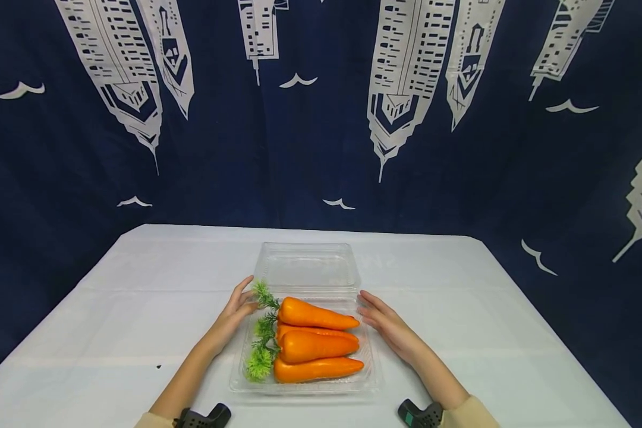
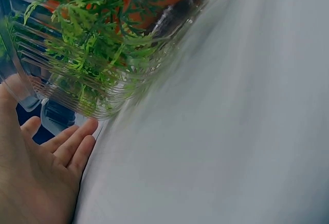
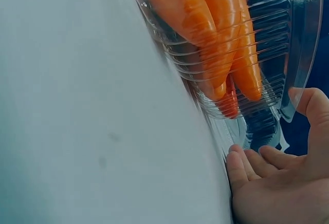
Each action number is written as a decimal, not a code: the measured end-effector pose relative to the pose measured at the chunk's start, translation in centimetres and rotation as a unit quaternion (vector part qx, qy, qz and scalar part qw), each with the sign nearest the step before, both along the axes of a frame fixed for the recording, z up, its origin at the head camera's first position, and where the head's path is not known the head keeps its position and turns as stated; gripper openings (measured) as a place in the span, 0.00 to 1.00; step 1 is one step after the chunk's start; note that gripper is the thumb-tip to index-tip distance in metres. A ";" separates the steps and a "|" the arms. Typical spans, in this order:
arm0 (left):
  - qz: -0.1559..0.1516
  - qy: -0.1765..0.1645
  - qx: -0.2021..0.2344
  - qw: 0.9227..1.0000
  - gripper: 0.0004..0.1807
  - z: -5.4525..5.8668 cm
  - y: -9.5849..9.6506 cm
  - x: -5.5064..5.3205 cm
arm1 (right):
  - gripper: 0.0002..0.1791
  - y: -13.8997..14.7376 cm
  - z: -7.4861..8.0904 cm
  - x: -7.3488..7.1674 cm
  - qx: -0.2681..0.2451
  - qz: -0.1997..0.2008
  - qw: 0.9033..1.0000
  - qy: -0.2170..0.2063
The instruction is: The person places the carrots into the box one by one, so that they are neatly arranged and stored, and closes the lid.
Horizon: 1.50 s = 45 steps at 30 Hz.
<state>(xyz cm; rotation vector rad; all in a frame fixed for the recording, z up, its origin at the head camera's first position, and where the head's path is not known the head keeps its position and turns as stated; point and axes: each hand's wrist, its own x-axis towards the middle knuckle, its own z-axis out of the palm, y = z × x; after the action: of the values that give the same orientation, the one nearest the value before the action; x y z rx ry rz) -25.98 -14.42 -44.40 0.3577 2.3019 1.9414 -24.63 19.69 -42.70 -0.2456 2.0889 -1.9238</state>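
A clear plastic clamshell box lies with its lid folded back, away from me. Several orange carrots rest in it side by side, tips to the right. Their feathery green tops bunch at the left wall. My left hand is at the box's left back corner, fingers loosely extended and thumb by the rim. At the right back corner, my right hand mirrors it. In the right wrist view its thumb is at the rim and the other fingers lie low, near the ribbed wall.
A white cloth covers the table. Behind it hangs a dark blue curtain printed with white buildings and birds. A small dark speck is on the cloth at the left.
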 end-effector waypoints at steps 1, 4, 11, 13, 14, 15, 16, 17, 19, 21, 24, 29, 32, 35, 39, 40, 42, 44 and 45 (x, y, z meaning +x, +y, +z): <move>-0.001 0.001 0.000 1.000 0.35 0.0 0.0 0.0 | 0.34 -0.1 0.1 -0.1 0.000 -0.003 1.000 -0.003; 0.000 -0.001 -0.002 1.000 0.35 -0.1 0.0 -0.1 | 0.35 -0.4 0.3 -0.3 0.001 -0.011 1.000 -0.013; 0.003 -0.012 -0.003 1.000 0.36 -0.1 0.1 -0.3 | 0.36 -0.6 0.7 -0.5 0.002 -0.006 1.000 -0.031; 0.004 -0.013 -0.004 1.000 0.36 0.0 0.1 -0.3 | 0.36 -0.6 0.7 -0.6 -0.010 0.001 0.999 -0.036; 0.004 -0.013 -0.004 1.000 0.36 -0.1 0.1 -0.3 | 0.36 -0.5 0.7 -0.6 -0.018 0.005 0.999 -0.038; 0.006 -0.013 -0.003 1.000 0.36 -0.1 0.1 -0.2 | 0.36 -0.5 0.6 -0.5 -0.028 0.012 0.999 -0.039; 0.007 -0.014 -0.004 1.000 0.36 -0.1 0.1 -0.2 | 0.36 -0.5 0.6 -0.6 -0.041 0.018 0.998 -0.039; 0.008 -0.014 -0.004 1.000 0.36 -0.1 0.1 -0.2 | 0.36 -0.4 0.5 -0.6 -0.049 0.026 0.998 -0.036; 0.009 -0.015 -0.004 1.000 0.36 -0.1 0.1 -0.1 | 0.36 -0.3 0.3 -0.6 -0.067 0.042 0.996 -0.032; 0.010 -0.016 -0.002 1.000 0.36 -0.1 0.1 -0.1 | 0.36 -0.2 0.2 -0.6 -0.080 0.057 0.995 -0.027; 0.011 -0.015 -0.001 1.000 0.36 -0.1 0.1 0.0 | 0.36 -0.2 0.1 -0.7 -0.094 0.071 0.993 -0.020; 0.014 -0.017 0.000 1.000 0.36 0.0 0.1 0.0 | 0.37 -0.2 0.0 -0.8 -0.108 0.077 0.991 -0.013; 0.012 -0.017 -0.003 1.000 0.36 0.1 0.1 0.0 | 0.37 -0.2 -0.1 -0.8 -0.110 0.075 0.991 -0.012; 0.011 -0.017 -0.005 1.000 0.36 0.0 0.0 0.0 | 0.36 -0.2 -0.2 -0.8 -0.109 0.075 0.991 -0.010; 0.011 -0.019 -0.007 1.000 0.36 0.0 0.0 0.0 | 0.36 -0.2 -0.3 -0.9 -0.106 0.075 0.992 -0.007; 0.011 -0.020 -0.007 1.000 0.36 0.0 0.0 0.0 | 0.36 -0.2 -0.3 -0.9 -0.105 0.076 0.992 -0.006; 0.014 -0.022 -0.007 1.000 0.36 0.1 0.1 0.0 | 0.36 -0.2 -0.2 -0.9 -0.105 0.076 0.992 -0.006; 0.015 -0.025 -0.009 1.000 0.37 0.1 0.1 0.1 | 0.36 -0.2 -0.2 -0.9 -0.104 0.077 0.992 -0.006; 0.016 -0.027 -0.010 0.999 0.37 0.2 0.1 0.1 | 0.36 -0.1 -0.2 -0.9 -0.103 0.078 0.992 -0.005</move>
<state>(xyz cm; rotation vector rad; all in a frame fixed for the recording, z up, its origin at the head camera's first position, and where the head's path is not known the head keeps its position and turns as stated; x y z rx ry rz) -25.90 -14.31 -44.25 0.2645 2.3058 1.9162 -25.54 19.54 -42.89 -0.4277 1.8062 -2.0386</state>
